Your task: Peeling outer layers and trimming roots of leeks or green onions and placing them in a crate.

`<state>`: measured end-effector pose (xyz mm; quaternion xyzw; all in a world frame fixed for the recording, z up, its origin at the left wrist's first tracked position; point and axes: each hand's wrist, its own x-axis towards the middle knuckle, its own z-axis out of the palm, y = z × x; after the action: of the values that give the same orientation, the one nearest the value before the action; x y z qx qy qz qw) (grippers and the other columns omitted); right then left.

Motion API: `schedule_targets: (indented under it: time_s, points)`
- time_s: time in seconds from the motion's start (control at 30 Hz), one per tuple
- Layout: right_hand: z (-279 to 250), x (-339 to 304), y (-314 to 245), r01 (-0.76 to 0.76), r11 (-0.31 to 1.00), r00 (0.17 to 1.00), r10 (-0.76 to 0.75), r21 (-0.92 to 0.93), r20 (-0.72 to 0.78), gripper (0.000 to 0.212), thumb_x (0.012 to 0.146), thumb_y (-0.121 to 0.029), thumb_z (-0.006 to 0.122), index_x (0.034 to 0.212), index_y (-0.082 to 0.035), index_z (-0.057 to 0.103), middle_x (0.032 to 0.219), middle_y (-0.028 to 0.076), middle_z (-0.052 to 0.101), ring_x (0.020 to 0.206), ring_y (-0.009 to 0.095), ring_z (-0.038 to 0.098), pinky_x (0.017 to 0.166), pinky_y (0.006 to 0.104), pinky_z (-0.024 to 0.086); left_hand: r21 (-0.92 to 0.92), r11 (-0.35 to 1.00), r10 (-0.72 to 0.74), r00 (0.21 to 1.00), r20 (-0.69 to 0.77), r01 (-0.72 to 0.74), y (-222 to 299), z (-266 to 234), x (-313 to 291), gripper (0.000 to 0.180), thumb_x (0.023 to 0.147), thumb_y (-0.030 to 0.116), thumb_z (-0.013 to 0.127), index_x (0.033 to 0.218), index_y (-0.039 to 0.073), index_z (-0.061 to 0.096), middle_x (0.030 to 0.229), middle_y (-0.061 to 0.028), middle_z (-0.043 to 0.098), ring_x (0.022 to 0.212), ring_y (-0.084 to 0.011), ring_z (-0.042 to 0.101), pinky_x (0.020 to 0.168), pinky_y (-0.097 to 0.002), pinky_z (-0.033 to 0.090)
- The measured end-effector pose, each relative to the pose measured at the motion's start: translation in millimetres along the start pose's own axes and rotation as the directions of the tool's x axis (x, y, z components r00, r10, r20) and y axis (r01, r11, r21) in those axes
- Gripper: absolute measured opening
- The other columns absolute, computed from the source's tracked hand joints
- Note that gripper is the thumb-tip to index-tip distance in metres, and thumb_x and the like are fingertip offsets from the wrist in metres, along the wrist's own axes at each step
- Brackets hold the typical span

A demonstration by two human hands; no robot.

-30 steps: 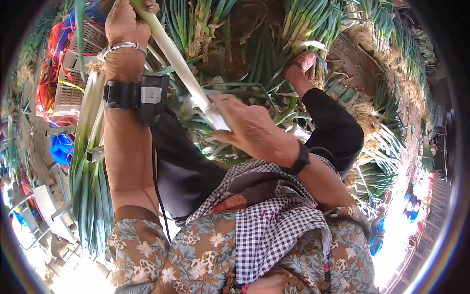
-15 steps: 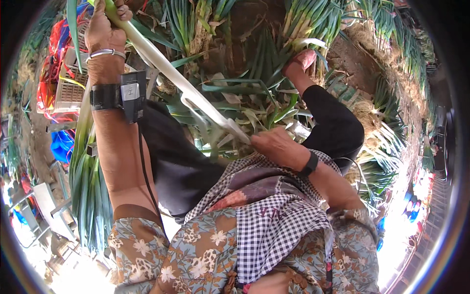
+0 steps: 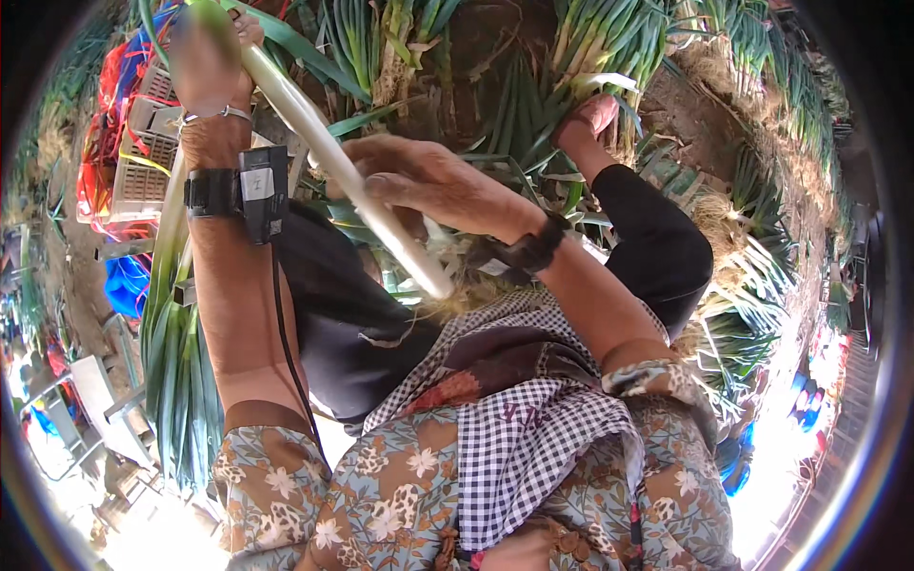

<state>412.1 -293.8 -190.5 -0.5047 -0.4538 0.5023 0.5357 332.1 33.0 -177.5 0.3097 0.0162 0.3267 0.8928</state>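
A long green onion (image 3: pixel 328 162) slants across the view, its white shaft running down to a root end with wispy roots above my lap. My left hand (image 3: pixel 208 62), partly smeared, is closed around its green upper part at the top left. Midway along the shaft is my right hand (image 3: pixel 428 181), thumb in front and fingers curled behind the stalk. Its fingertips are partly hidden by the onion.
Bundles of green onions (image 3: pixel 609 43) stand at the far side, with more along the right. Loose leaves and peelings lie between my legs. At left are a crate (image 3: pixel 143 186) with red and blue strips, and hanging onion leaves (image 3: pixel 181 400).
My right hand has moved from the root end up and left to the middle of the shaft. The loose pale strip along the onion no longer shows. My left hand stays near the top.
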Motion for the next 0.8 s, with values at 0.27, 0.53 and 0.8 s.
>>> schedule_targets:
  time_s: [0.27,0.53,0.8]
  points:
    - [-7,-64,31,0.043,0.981,0.999,-0.047,-0.191,-0.016,0.028,0.091,-0.028,0.061,0.101,-0.002,0.065,0.071,0.004,0.06,0.058,0.008,0.051,0.055,0.0252,0.043,-0.441,0.817,-0.169,0.887,0.431,0.37,17,-17,14,0.022,0.096,0.015,0.047,0.094,-0.008,0.047,0.072,-0.007,0.045,0.048,-0.0133,0.044,0.045,-0.0246,0.045]
    - [-13,-166,10,-0.175,0.83,0.974,0.067,-0.529,-0.217,0.01,0.084,-0.01,0.064,0.086,-0.001,0.064,0.059,0.013,0.049,0.052,0.021,0.05,0.052,0.0322,0.042,-0.431,0.896,-0.033,0.984,0.173,0.106,41,13,-25,0.022,0.094,0.015,0.044,0.092,-0.005,0.051,0.068,-0.0083,0.043,0.053,-0.0133,0.042,0.047,-0.0237,0.038]
    - [-37,-176,4,-0.401,0.332,0.904,0.294,-0.854,-0.31,0.03,0.085,-0.011,0.062,0.113,-0.002,0.056,0.11,0.016,0.058,0.093,0.034,0.06,0.08,0.0384,0.048,0.047,0.969,0.245,0.941,-0.235,-0.241,47,-4,-23,0.029,0.097,0.028,0.043,0.082,0.003,0.047,0.069,-0.0058,0.043,0.057,-0.0146,0.04,0.05,-0.0264,0.035]
